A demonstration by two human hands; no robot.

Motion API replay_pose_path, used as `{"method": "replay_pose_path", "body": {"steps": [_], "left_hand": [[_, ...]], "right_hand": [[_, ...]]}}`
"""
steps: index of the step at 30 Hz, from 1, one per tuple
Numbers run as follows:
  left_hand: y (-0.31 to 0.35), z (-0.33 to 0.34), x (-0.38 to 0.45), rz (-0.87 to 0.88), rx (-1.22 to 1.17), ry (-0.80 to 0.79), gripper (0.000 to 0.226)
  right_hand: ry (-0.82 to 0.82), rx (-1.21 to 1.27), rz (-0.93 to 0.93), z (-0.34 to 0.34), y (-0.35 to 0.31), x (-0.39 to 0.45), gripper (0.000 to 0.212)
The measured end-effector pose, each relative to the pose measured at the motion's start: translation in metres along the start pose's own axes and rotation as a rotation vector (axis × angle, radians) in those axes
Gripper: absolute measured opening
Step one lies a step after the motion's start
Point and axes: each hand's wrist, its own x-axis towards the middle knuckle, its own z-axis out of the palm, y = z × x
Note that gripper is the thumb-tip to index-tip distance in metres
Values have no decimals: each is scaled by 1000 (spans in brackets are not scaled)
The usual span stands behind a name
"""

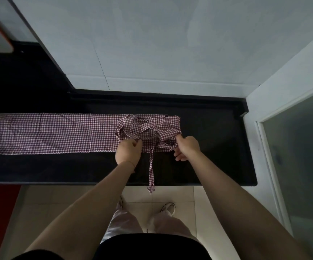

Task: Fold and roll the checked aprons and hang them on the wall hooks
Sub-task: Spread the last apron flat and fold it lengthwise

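Maroon-and-white checked cloth is what you are working on: one checked apron (pixel 54 133) is lying on a black countertop (pixel 208 147), already folded lengthwise into a long narrow band that is running from the far left of the counter toward the middle. At the band's right end the fabric is bunching into a loose heap of bib and ties (pixel 148 128), and that heap is where the rolling is starting.

Your left hand (pixel 128 152) is gripping the near edge of the heap, fingers curled around the cloth. Your right hand (pixel 186 147) is holding the heap's right corner, thumb and forefinger appearing to pinch the fabric while the other fingers are hanging loosely curled beneath. One tie strap (pixel 151 169) is trailing from the heap toward you, crossing the bare counter and dangling over the near edge.

Judging by this, the lengthwise folding looks done, and the roll is only beginning: nearly the whole band is still lying flat to the left. The loose strap probably needs tucking in, or saving for hanging. Hanging is not yet done, and no wall hooks are showing here, nor any second apron.

Beyond the counter, a pale tiled wall (pixel 151 44) is rising at the far side, and a frosted door panel (pixel 298 156) is standing at the right. Below the counter edge, you are standing on light floor tiles (pixel 170 196).
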Motion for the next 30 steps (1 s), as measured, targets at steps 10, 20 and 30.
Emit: {"method": "replay_pose_path", "body": {"steps": [10, 20, 30], "left_hand": [[41, 36, -19, -672, -694, -457, 22], [52, 62, -25, -876, -968, -587, 11], [71, 67, -26, -945, -1355, -359, 19]], "right_hand": [[-285, 706, 234, 5, 8, -20, 12], [-195, -48, -8, -15, 17, -8, 27], [220, -488, -582, -20, 21, 17, 6]]}}
